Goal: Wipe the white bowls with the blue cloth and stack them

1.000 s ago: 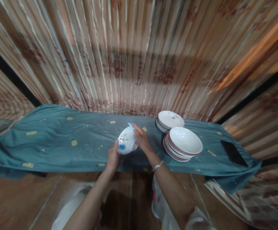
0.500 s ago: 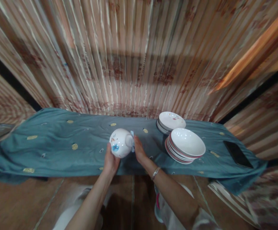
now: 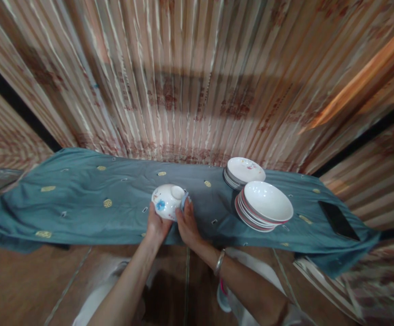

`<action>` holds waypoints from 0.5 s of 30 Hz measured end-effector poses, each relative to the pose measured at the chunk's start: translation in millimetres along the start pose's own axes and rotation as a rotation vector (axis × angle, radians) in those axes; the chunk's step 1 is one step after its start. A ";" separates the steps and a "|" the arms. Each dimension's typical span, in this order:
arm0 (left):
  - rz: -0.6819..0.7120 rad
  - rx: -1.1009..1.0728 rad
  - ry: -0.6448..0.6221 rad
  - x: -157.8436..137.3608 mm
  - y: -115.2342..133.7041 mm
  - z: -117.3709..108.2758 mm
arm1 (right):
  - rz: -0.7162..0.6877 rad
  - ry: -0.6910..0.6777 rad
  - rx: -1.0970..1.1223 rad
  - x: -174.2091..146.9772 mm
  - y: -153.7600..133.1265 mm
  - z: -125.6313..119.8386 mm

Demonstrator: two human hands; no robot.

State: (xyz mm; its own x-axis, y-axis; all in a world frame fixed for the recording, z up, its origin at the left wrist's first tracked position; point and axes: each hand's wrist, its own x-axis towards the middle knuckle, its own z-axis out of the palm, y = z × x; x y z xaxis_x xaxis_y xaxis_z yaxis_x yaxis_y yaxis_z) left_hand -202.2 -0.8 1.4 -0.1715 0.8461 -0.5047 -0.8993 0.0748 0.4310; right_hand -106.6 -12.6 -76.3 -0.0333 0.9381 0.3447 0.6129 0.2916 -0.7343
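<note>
A white bowl (image 3: 168, 202) with a blue flower print is tilted over the cloth, its foot ring facing up and to the right. My left hand (image 3: 157, 225) grips its near left side, the thumb against the outer wall. On the bowl's right side, my right hand (image 3: 188, 224) presses a small light-blue cloth (image 3: 185, 199) to the outside. A bracelet (image 3: 220, 261) circles my right wrist. The inside of the bowl is hidden from me.
To the right stand a stack of white bowls with red rims (image 3: 268, 203) and, behind it, a stack of plates (image 3: 245, 170). A dark phone (image 3: 338, 220) lies farther right. A green patterned tablecloth (image 3: 81, 199) covers the table; a striped curtain (image 3: 183, 90) hangs behind.
The bowl has tipped so that its foot faces more upward. My right hand has shifted left and nearer me along the bowl with the cloth. The stacks stay put.
</note>
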 end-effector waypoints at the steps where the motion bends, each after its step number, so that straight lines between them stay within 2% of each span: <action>1: -0.001 0.001 0.001 1.6 0.3 -0.8 | -0.020 0.000 -0.001 -7.2 -3.8 -0.6; 4: -0.004 0.020 0.028 4.9 1.1 -2.0 | -0.085 -0.010 -0.016 -28.7 -16.4 -4.1; 8: 0.014 0.070 0.091 9.7 -0.3 -3.3 | -0.215 -0.113 -0.110 -46.7 -29.5 -14.0; 15: 0.004 0.119 0.025 9.3 0.1 -2.3 | -0.450 -0.177 -0.152 -32.7 -39.4 -35.1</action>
State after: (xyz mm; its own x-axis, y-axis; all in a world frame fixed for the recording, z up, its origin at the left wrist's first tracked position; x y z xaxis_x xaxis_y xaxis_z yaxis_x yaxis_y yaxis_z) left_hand -204.9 5.9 -4.9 -0.1860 0.8330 -0.5211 -0.8446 0.1354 0.5180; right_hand -102.0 -61.3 -38.1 -0.4463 0.7466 0.4933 0.6141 0.6565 -0.4381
